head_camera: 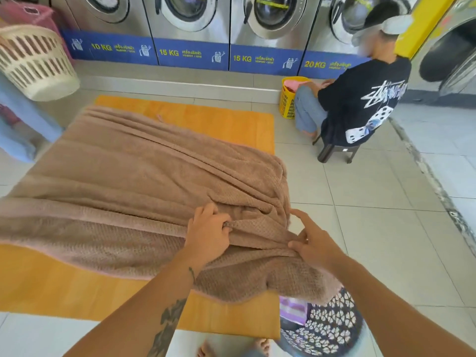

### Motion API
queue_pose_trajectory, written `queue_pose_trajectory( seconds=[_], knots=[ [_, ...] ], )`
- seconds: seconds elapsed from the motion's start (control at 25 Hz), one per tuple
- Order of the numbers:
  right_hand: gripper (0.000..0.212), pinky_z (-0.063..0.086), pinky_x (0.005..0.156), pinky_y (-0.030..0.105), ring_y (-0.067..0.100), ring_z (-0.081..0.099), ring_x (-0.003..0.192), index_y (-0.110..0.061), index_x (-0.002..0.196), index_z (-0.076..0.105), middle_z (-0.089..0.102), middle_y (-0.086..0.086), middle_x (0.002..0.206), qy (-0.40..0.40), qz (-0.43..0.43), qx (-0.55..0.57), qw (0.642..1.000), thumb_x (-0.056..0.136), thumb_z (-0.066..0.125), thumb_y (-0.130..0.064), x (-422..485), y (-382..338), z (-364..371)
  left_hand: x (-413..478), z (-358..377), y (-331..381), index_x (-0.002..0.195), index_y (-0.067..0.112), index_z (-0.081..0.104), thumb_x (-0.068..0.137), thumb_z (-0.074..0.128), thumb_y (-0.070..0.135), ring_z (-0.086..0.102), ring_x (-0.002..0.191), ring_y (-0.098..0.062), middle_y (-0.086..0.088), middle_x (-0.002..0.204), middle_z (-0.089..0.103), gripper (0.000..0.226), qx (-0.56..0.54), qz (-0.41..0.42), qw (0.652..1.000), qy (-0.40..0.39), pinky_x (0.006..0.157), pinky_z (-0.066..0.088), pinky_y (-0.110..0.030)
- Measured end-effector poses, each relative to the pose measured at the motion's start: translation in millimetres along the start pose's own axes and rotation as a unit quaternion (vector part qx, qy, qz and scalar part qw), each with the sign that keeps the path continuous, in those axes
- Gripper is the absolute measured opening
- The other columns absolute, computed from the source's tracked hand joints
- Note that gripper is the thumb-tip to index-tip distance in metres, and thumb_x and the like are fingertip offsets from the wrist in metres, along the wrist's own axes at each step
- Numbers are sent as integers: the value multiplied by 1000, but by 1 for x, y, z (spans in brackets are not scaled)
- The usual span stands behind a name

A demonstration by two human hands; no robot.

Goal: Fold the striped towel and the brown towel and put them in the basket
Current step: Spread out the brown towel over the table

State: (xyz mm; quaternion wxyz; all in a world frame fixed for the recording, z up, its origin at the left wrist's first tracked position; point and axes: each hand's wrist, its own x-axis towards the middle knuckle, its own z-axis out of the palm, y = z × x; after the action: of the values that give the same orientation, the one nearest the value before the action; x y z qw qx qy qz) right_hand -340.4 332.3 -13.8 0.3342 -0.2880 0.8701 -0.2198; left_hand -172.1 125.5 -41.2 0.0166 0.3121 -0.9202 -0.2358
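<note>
A large brown towel (123, 181) is spread out above an orange mat (219, 124), rumpled with long creases and blurred at its left side. My left hand (208, 233) grips a bunched fold near the towel's near right corner. My right hand (313, 243) pinches the towel's edge just to the right of it. The towel's near corner hangs over a dark basket with a white flower pattern (332, 328) at the bottom right. A purple striped cloth (292, 313) shows inside that basket.
A cream laundry basket (36, 63) stands at the far left. A row of washing machines (190, 29) lines the back wall. A person in a black shirt (360, 104) sits on a stool at the right beside a yellow basket (288, 99). Pale floor tiles lie to the right.
</note>
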Motion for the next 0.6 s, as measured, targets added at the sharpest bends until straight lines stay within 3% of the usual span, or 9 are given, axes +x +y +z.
queue_pose_trajectory(
  seconds=[0.16,0.28,0.44,0.52,0.6],
  knots=[
    [54,50,91,39,23,62,103,-28,138,45,65,4,111,-31,93,39,994,89,66,-37,-3,7,6,-4,-1,14,110,29,66,97,49,26,49,109,-25,4,105,51,21,39,16,999,-30,89,36,-43],
    [43,48,92,36,22,59,109,-21,135,53,58,7,132,45,111,84,989,95,54,-36,10,-1,10,-11,2,17,109,28,66,97,48,23,53,109,-26,4,102,54,22,34,0,998,-58,91,36,-46],
    [57,38,103,37,30,41,136,-9,153,30,36,13,155,38,126,130,983,97,42,-15,30,-18,14,-25,8,25,109,28,67,93,51,21,53,112,-23,6,111,61,23,23,-12,1000,4,96,34,-45],
    [56,41,96,37,33,46,131,-2,149,33,43,17,146,-10,147,140,979,95,44,-10,41,-14,16,-36,18,31,110,30,68,89,59,25,44,117,-24,3,117,55,23,48,-34,995,78,101,30,-48],
    [36,42,69,34,30,59,88,5,122,59,60,18,106,-55,159,191,967,89,49,-5,45,-7,20,-51,34,45,117,32,66,84,66,35,38,118,-31,-5,122,45,33,79,-94,983,134,102,31,-53]
  ],
)
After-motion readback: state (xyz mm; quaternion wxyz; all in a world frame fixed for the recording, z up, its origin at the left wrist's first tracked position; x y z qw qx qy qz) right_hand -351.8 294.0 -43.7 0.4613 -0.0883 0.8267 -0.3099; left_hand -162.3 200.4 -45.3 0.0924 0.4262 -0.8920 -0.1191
